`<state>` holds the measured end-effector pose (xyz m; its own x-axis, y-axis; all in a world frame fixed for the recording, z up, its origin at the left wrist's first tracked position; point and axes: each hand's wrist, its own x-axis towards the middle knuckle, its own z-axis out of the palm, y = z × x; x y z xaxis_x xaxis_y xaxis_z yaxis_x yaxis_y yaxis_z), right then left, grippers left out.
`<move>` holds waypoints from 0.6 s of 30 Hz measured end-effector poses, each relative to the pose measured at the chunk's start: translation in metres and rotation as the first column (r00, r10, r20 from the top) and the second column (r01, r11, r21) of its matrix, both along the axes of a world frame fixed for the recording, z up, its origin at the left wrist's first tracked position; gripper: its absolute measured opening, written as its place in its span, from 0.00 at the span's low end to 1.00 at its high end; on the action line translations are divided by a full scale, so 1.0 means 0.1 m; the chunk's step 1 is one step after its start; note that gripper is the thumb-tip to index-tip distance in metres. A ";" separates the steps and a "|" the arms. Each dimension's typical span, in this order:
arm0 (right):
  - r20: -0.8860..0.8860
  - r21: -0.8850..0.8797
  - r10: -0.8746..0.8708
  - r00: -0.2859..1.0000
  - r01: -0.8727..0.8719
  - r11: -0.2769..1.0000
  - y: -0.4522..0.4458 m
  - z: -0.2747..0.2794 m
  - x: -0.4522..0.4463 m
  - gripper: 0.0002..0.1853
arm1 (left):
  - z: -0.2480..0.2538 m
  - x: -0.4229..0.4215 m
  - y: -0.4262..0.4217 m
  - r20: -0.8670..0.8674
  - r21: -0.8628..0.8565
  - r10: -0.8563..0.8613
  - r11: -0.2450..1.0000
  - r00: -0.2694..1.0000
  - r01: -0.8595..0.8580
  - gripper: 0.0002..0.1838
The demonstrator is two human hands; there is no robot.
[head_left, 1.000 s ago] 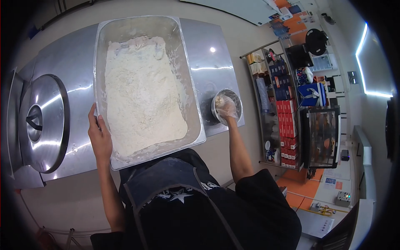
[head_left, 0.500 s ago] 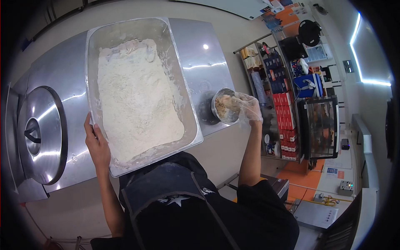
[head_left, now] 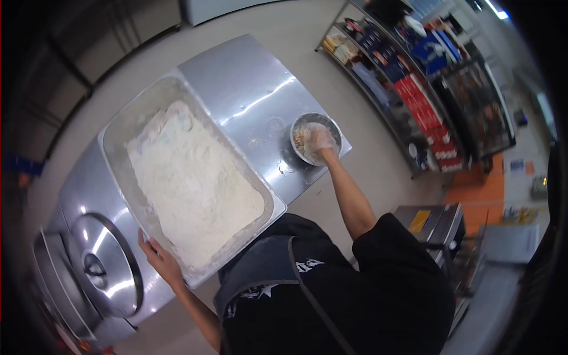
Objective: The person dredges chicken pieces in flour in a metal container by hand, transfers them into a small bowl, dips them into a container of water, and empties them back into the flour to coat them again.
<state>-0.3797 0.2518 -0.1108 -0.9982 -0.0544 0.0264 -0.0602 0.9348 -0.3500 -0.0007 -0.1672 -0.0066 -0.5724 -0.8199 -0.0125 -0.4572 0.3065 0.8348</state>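
Observation:
A large metal tray (head_left: 228, 139) full of white flour (head_left: 189, 183) lies across the steel table. My left hand (head_left: 163, 263) grips its near left side, with fingers at the rim. To the right, a round metal bowl (head_left: 337, 127) holds pale, lumpy pieces (head_left: 300, 139) that look coated. Inside that bowl is my right hand (head_left: 321, 141), wearing a clear plastic glove. Its fingers point down among the pieces and are blurred, so I cannot see whether they hold any.
A steel table (head_left: 236, 77) carries both containers. Left of the tray sits a round metal lid (head_left: 112, 266) with a knob, beside a rectangular steel basin (head_left: 62, 284). A shelf rack with red boxes (head_left: 423, 109) stands beyond the right side.
My view has turned and shifted. My right hand has gone from the bowl's right edge down into the bowl. My left hand stays at the tray's side.

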 end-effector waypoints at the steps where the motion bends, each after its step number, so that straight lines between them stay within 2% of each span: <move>1: 0.006 -0.012 -0.013 1.000 0.013 1.000 0.09 0.00 -0.02 0.16 | -0.08 0.03 -0.03 -0.028 -0.034 -0.023 0.999 0.999 0.022 0.22; 3: 0.008 -0.034 -0.012 1.000 0.012 0.999 0.19 0.15 -0.14 0.16 | -0.22 0.04 -0.11 -0.094 -0.097 -0.045 0.995 0.995 0.035 0.23; 6: 0.133 -0.402 0.141 0.981 -0.076 0.912 0.09 1.27 0.17 0.20 | -0.08 0.02 -0.05 -0.041 0.006 -0.028 1.000 0.999 0.029 0.23; 7: 0.099 -0.397 0.138 0.986 -0.088 0.914 0.08 1.44 0.25 0.21 | -0.04 0.01 -0.04 -0.029 0.004 -0.031 1.000 0.999 0.031 0.23; 9: 0.026 -0.375 0.145 0.989 -0.125 0.919 0.07 1.63 0.34 0.23 | 0.00 -0.01 0.01 -0.011 0.005 -0.022 1.000 1.000 0.022 0.23; 12: 0.112 -0.529 0.169 0.979 -0.086 0.844 0.16 1.66 0.34 0.25 | 0.01 -0.03 0.03 -0.008 -0.036 -0.014 0.999 1.000 0.014 0.23; 15: -0.006 -0.527 0.121 0.993 -0.106 0.843 0.22 1.73 0.30 0.27 | 0.06 -0.05 0.08 -0.003 -0.060 -0.012 0.998 1.000 0.012 0.23; 18: -0.194 -0.100 0.046 0.980 -0.066 0.993 0.49 1.67 0.19 0.30 | 0.03 -0.04 0.07 0.010 -0.125 -0.021 0.992 1.000 0.022 0.23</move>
<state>-0.3607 0.3008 0.0560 -0.9695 -0.0966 0.2251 -0.1867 0.8864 -0.4236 -0.0051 -0.1601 -0.0031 -0.5900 -0.8030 0.0840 -0.4569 0.4179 0.7853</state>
